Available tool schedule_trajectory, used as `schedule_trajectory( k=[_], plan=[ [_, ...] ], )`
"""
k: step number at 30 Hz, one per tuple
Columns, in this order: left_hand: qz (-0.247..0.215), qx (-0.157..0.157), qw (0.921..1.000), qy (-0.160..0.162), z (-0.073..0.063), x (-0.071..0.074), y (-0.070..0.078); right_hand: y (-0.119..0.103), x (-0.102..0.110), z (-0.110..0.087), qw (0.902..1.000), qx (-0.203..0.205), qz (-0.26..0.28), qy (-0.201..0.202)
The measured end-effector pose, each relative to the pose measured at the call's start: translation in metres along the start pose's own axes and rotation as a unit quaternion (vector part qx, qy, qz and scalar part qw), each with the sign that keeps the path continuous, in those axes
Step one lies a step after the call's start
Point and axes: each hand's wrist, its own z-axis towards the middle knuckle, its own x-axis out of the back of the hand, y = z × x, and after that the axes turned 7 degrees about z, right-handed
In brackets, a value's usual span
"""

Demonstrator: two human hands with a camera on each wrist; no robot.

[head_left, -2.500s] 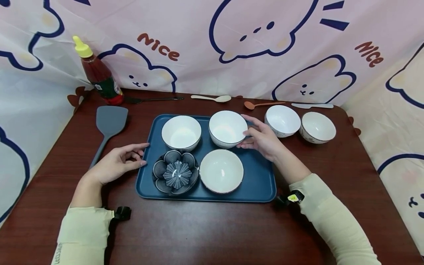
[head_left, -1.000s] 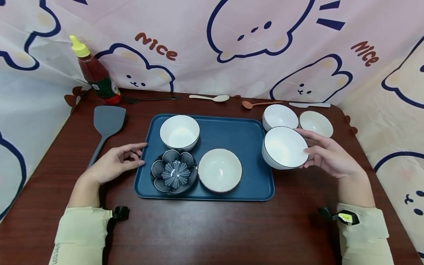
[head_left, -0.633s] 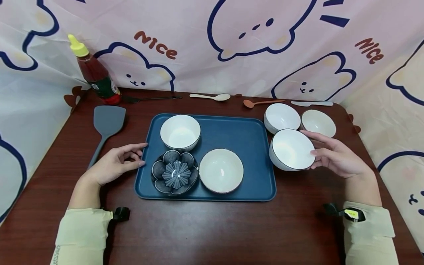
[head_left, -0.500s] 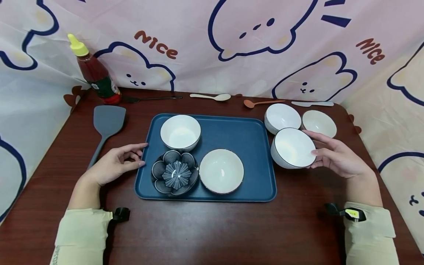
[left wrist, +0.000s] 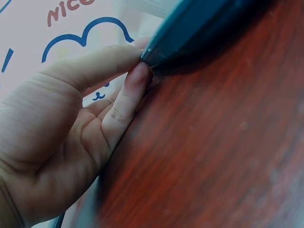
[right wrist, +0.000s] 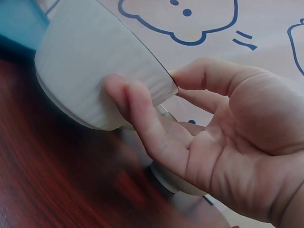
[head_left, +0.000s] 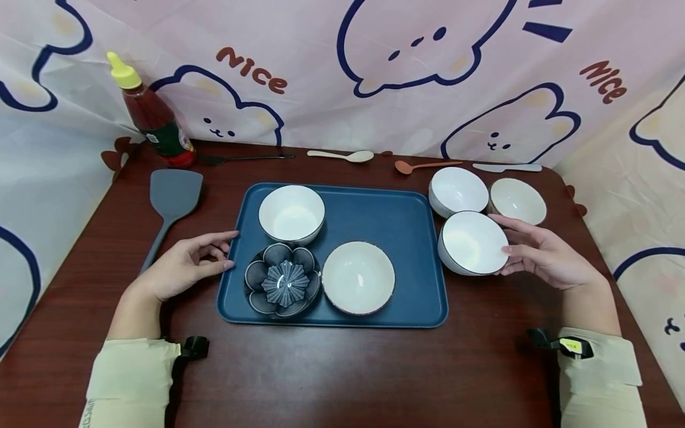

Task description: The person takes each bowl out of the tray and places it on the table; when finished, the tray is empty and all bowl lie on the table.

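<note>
My right hand (head_left: 548, 252) grips a white bowl (head_left: 473, 242) with a thin dark rim, just right of the blue tray (head_left: 407, 261). In the right wrist view the thumb lies at the bowl's rim and fingers support its ribbed outer side (right wrist: 90, 61). At the tray's left edge, my left hand (head_left: 182, 264) pinches the rim between thumb and finger, as the left wrist view shows at the tray corner (left wrist: 164, 42). On the tray stand a white bowl (head_left: 291, 213), a cream bowl (head_left: 358, 277) and a dark flower-shaped bowl (head_left: 283, 280).
Two more white bowls, one left (head_left: 458, 190) and one right (head_left: 518, 199), stand behind the held bowl. A grey spatula (head_left: 175, 193) and a red sauce bottle (head_left: 155, 116) are at left. Along the back lie a white spoon (head_left: 342, 156), an orange spoon (head_left: 423, 166), a knife (head_left: 508, 167) and a black fork (head_left: 246, 158).
My right hand has lifted the dark-rimmed bowl from the tray's back right and carried it rightward and nearer, beside the tray. My left hand has stayed at the tray's edge.
</note>
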Motion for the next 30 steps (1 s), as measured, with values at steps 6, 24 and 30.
schedule_trajectory(
  k=[6, 24, 30],
  plan=[
    [0.001, -0.008, 1.0000, 0.001, 0.001, 0.000, 0.001, 0.001, 0.003, -0.002, 1.0000, -0.001, 0.007, 0.002],
    [0.001, -0.020, 0.9998, 0.004, 0.002, -0.001, -0.001, 0.002, 0.008, -0.008, 0.9989, -0.023, 0.025, 0.031],
    [0.001, -0.020, 0.9998, 0.005, 0.001, -0.001, -0.002, -0.012, 0.011, -0.018, 0.9980, -0.014, -0.002, 0.061]
  ],
)
